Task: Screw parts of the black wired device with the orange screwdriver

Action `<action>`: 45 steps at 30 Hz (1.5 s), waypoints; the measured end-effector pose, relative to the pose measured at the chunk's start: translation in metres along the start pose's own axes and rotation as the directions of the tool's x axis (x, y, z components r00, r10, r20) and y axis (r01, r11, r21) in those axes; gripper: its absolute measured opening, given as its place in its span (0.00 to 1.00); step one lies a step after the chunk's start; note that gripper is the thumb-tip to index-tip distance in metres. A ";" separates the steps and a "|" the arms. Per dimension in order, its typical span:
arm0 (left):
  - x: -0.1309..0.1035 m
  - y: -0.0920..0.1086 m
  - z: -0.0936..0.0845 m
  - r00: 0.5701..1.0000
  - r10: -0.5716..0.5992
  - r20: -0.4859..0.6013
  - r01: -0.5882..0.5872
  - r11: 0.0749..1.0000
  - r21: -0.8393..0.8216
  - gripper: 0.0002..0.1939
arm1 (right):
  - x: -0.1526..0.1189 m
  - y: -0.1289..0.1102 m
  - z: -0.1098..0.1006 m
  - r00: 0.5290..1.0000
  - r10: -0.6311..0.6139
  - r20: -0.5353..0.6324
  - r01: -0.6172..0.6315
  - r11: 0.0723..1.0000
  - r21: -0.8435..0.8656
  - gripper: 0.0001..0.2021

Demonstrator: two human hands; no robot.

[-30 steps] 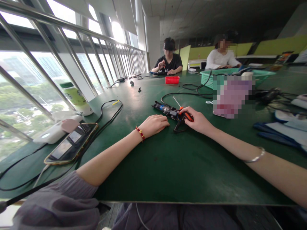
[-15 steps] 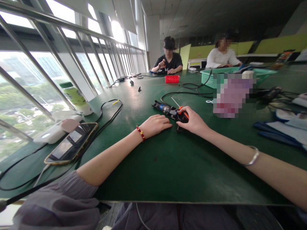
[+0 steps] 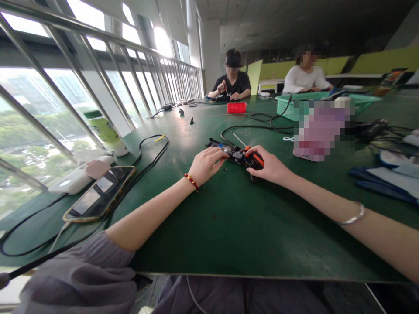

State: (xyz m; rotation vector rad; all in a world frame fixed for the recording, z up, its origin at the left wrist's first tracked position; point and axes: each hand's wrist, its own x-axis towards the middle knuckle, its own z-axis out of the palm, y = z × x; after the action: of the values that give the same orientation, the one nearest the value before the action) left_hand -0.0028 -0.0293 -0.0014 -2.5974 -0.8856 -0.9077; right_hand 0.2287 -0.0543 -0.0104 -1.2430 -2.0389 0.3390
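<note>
Gripping slim-shafted screwdriver (image 3: 258,158), right hand (image 3: 269,165), smooth tabletop (image 3: 209,240)

Office with yellow-green partitions (image 3: 386,59)

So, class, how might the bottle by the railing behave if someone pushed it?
The bottle would probably tip if pushed near its green lid, being taller than wide. Once down, it could well roll, as it looks round. Looking smooth, it might also feel slippery.

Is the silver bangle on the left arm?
No, the silver bangle is on the right arm; the left arm wears a red bracelet.
</note>
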 end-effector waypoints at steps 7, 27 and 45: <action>0.000 0.004 0.000 0.992 -0.110 -0.062 0.099 0.982 -0.160 0.07 | -0.008 -0.012 0.001 0.996 -0.042 0.078 0.042 0.999 0.008 0.21; 0.003 0.003 0.005 0.980 -0.198 -0.028 0.188 0.958 -0.218 0.06 | -0.012 -0.021 0.002 0.993 -0.068 0.100 0.070 0.997 -0.018 0.20; 0.001 0.005 0.000 0.996 0.026 0.081 -0.042 0.977 0.210 0.12 | -0.011 -0.018 0.004 0.995 -0.061 0.085 0.065 0.997 -0.041 0.20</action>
State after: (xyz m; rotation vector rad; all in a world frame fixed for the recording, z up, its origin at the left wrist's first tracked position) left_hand 0.0010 -0.0331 -0.0008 -2.4695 -0.9013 -0.6674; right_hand 0.2171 -0.0721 -0.0082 -1.2059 -2.1622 0.3228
